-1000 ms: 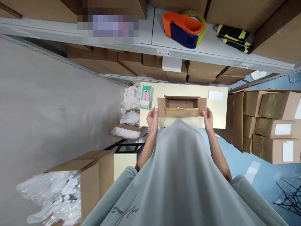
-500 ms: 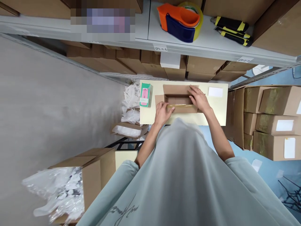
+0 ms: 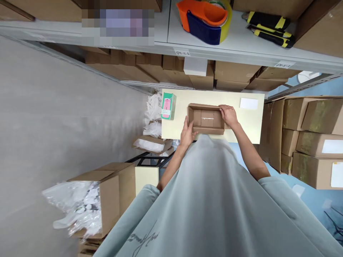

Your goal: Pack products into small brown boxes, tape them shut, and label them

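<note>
An open cardboard box (image 3: 210, 131) stands on the pale tabletop, its hollow inside facing me and a thin bright line showing across its bottom. My left hand (image 3: 188, 135) holds its near left corner, with fingers along the left wall and the thumb by the front wall. At the far right corner, my right hand (image 3: 229, 116) grips the rim. A small flap juts out on the right below that hand. Left of the carton stands a green box with a pink picture (image 3: 167, 106).
A white paper (image 3: 249, 103) lies at the table's (image 3: 214, 96) right. Above, a shelf holds an orange-and-blue tape dispenser (image 3: 203, 23) and yellow-black utility knives (image 3: 270, 28). Stacked cartons (image 3: 311, 128) stand right; a carton with plastic bags (image 3: 109, 203) stands lower left.
The box's long flaps, spread outward before, no longer stick out, and the inside shows more fully. My left hand has moved down to the near left corner; my right hand has shifted slightly toward me.
</note>
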`<state>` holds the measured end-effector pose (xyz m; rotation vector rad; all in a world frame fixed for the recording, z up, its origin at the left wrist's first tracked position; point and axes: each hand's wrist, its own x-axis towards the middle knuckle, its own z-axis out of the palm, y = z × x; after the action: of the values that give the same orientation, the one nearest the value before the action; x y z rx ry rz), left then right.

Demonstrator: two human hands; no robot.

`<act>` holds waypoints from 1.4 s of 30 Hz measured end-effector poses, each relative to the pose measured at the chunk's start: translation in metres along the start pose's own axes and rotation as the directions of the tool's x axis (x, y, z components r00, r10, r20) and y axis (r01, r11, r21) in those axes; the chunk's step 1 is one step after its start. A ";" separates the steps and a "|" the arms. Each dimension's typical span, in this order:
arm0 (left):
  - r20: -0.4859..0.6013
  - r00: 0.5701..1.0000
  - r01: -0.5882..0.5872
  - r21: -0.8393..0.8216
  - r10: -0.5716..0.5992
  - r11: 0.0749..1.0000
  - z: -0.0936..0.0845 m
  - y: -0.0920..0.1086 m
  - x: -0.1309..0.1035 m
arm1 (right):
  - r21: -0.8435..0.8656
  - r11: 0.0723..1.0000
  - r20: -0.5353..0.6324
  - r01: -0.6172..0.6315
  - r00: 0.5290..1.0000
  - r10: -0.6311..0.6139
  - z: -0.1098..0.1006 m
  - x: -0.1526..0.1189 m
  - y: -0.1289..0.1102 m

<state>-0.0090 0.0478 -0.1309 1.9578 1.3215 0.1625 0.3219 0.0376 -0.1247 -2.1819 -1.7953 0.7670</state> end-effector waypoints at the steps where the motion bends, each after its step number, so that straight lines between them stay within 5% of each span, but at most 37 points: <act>1: -0.016 0.999 0.028 0.011 -0.028 1.000 0.005 0.001 0.002 | 0.000 1.000 0.006 -0.001 1.000 0.001 0.001 0.002 0.000; 11: 0.051 0.978 0.200 -0.003 -0.200 0.980 -0.004 0.012 0.009 | 0.071 0.996 -0.048 0.061 0.997 -0.058 0.009 0.008 0.009; 15: -0.030 0.955 0.296 0.004 -0.296 0.955 -0.008 0.010 0.025 | 0.003 0.998 -0.082 0.060 0.995 -0.059 0.011 0.000 0.008; 21: -0.137 0.914 0.375 -0.078 -0.383 0.924 -0.009 0.006 0.051 | 0.035 0.994 -0.319 -0.099 0.942 0.105 0.021 -0.061 0.005; 25: -0.125 0.920 0.358 -0.120 -0.372 0.926 -0.013 0.000 0.034 | 0.191 0.951 -0.294 -0.243 0.910 0.292 0.045 -0.102 -0.004; 30: -0.237 0.908 0.303 -0.198 -0.346 0.932 -0.022 -0.036 -0.047 | 0.282 0.936 -0.233 -0.210 0.932 0.279 0.077 -0.131 -0.045; 34: -0.353 0.820 0.323 -0.365 -0.451 0.873 -0.032 -0.091 -0.151 | 0.218 0.971 -0.221 -0.100 0.964 0.148 0.111 -0.150 -0.109; 37: -0.468 0.680 0.348 -0.470 -0.564 0.811 -0.036 -0.137 -0.243 | 0.157 0.986 -0.192 0.055 0.981 -0.024 0.144 -0.167 -0.171; 42: -0.563 0.357 0.422 -0.615 -0.745 0.666 -0.024 -0.197 -0.394 | 0.086 0.933 -0.011 0.350 0.937 -0.350 0.208 -0.187 -0.279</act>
<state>-0.3472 -0.2347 -0.1249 0.8979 2.3103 0.9376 -0.0443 -0.1101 -0.1192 -1.7349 -2.0329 0.7486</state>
